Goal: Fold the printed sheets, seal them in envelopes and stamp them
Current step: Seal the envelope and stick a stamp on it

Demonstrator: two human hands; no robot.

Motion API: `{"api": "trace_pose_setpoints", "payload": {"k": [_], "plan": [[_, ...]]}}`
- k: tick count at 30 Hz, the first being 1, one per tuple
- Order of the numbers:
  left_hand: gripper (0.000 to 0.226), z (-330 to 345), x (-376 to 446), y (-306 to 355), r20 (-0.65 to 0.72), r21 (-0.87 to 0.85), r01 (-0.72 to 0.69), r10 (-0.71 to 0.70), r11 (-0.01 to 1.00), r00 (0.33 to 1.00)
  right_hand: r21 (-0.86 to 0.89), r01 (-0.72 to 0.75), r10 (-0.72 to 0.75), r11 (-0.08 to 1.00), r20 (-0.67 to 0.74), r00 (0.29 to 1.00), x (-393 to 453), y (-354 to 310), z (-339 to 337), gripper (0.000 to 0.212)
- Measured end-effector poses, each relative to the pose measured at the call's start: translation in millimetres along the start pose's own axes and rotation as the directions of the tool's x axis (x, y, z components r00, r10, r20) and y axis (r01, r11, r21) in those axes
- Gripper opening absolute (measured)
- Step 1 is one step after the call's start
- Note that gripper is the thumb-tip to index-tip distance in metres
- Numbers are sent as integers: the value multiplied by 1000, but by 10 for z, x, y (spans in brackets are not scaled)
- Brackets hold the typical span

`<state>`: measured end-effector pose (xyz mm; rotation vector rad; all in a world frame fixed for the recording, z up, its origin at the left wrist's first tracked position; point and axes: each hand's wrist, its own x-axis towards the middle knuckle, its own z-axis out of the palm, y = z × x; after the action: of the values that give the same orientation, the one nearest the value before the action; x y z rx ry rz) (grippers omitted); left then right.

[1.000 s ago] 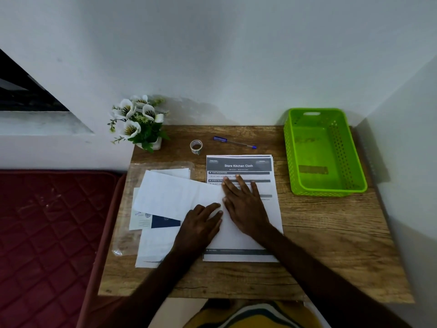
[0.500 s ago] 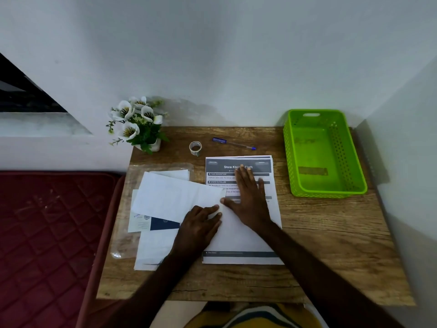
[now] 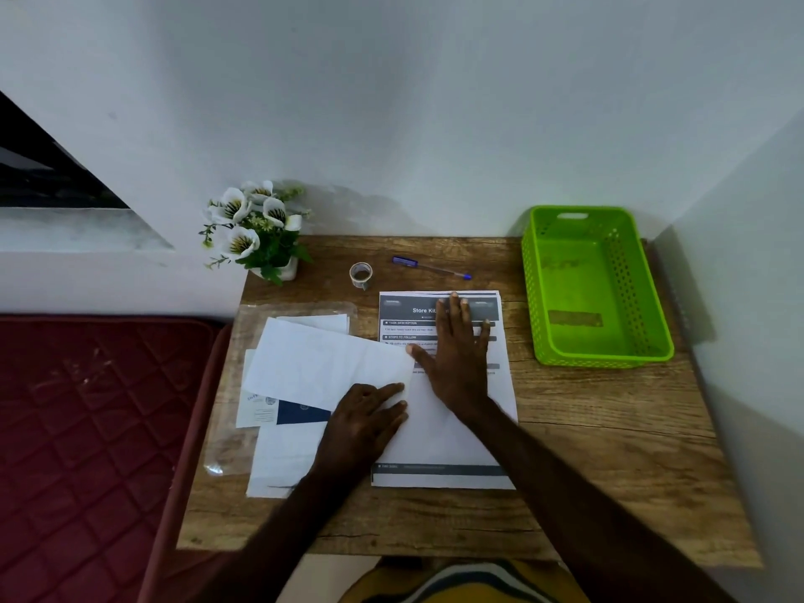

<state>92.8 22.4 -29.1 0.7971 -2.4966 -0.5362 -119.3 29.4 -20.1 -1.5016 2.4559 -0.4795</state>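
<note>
- Head camera view is showing a wooden table [image 3: 609, 463] with a stack of printed sheets [image 3: 439, 446] lying near its middle, header end toward the wall.
- Top sheet is carrying one fold: a white flap [image 3: 322, 367] is lying turned over to the left, overlapping the envelopes [image 3: 278, 454] inside a clear plastic sleeve [image 3: 226, 433].
- Left hand [image 3: 361, 424] is pressing flat on the folded edge, fingers straight and close together, gripping nothing.
- Right hand [image 3: 457, 354] is lying flat on the upper part of the printed sheets, fingers straight and slightly spread, thumb out toward the flap, gripping nothing.
- Judged progress: the task is sitting at an early stage. The first sheet's crease is apparently being pressed down; no sheet is visibly inside an envelope.
- Steps remaining, as judged: finishing the fold, inserting, sealing and stamping, then repeating for the sheets beneath.
- Tape roll [image 3: 360, 274] and blue pen [image 3: 430, 268] are lying beyond the sheets, apart from both hands.
- Green plastic basket [image 3: 535, 289] is standing at the right; no finished envelope is visible in it.
- Potted artificial flowers [image 3: 256, 232] are standing at the far left corner.
</note>
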Motion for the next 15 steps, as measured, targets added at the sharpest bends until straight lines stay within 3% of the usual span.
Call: {"api": "trace_pose_setpoints", "payload": {"k": [10,15], "plan": [[27,15,-2,-22,15,1,11,-11,1000,1000,-134,116,-110,984,52,993,-548,79,38,93],[32,-14,9,2,13,3,9,-10,1000,1000,9,23,-23,1000,33,999,-313,22,-36,102]]}}
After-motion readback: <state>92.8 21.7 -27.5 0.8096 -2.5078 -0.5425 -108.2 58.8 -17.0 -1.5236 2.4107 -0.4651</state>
